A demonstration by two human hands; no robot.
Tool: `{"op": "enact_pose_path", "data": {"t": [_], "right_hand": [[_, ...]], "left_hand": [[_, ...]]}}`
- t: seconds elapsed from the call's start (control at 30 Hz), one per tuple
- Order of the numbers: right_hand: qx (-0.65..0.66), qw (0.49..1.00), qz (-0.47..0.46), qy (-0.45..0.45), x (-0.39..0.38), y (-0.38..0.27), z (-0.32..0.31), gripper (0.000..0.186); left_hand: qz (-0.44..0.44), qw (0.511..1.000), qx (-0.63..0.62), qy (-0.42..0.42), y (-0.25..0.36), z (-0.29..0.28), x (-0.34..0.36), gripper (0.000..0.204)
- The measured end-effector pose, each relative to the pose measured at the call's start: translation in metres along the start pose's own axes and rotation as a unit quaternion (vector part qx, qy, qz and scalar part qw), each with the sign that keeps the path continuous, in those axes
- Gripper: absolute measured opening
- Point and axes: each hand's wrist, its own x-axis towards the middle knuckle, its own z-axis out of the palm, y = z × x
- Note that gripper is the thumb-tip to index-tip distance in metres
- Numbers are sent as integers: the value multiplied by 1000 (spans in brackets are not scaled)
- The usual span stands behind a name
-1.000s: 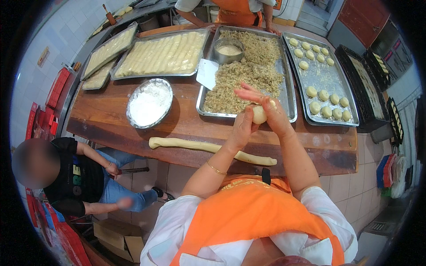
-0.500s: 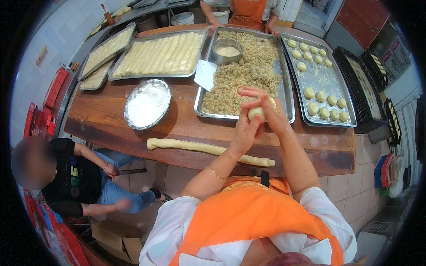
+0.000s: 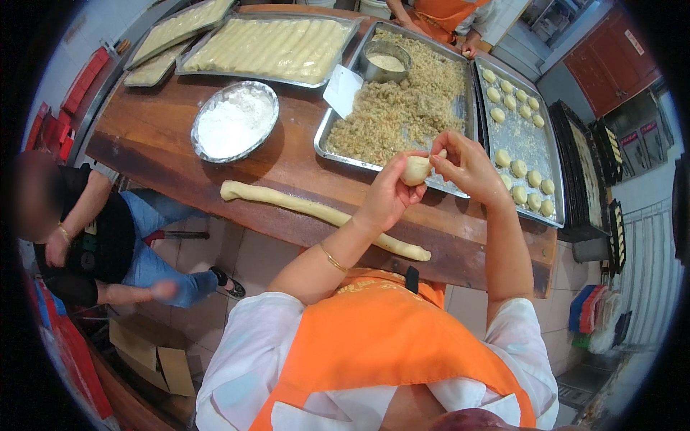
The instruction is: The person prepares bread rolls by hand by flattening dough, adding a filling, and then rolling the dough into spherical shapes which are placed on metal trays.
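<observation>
A person in an orange apron stands at the near edge of a wooden table (image 3: 460,230), seen from above. Both hands are raised over that near edge, toward its right end. The left hand (image 3: 388,197) cups a small pale dough ball (image 3: 416,170), fingers curled round its underside. The right hand (image 3: 466,164) pinches the top of the ball with thumb and fingertips, so both hands grasp it together. The ball hangs in the air just in front of the filling tray (image 3: 402,108), not touching the table.

Below the hands, a long dough rope (image 3: 316,212) lies along the near edge of the table, running from left of centre to below the left forearm. The filling tray, a metal tray heaped with crumbly beige filling, sits at the middle of the table, with a small metal bowl (image 3: 385,61) at its far end. Just right of it, a baking tray (image 3: 528,133) holds rows of shaped dough balls. Left of the filling tray is a round flour dish (image 3: 234,120). Trays of dough logs (image 3: 269,43) line the far left edge. Another person sits on the floor beyond the left end, and a third stands at the far edge.
</observation>
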Motion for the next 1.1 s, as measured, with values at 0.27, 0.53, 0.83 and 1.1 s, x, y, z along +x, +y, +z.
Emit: {"op": "enact_pose_path", "data": {"t": [0.27, 0.53, 0.83, 1.1], "right_hand": [[-35, 996, -64, -44, 2, -6, -2, 14], [-75, 990, -105, -55, -2, -16, 0, 12], [-126, 977, -159, -72, -8, -25, 2, 18], [-135, 976, -154, -73, -13, -22, 2, 22]], "left_hand": [[13, 994, 30, -108, 0, -29, 5, 40], [-16, 989, -94, -113, 13, -20, -3, 37], [-19, 991, -37, -126, 16, -20, -5, 38], [-28, 998, 56, -12, 12, 4, -7, 41]]}}
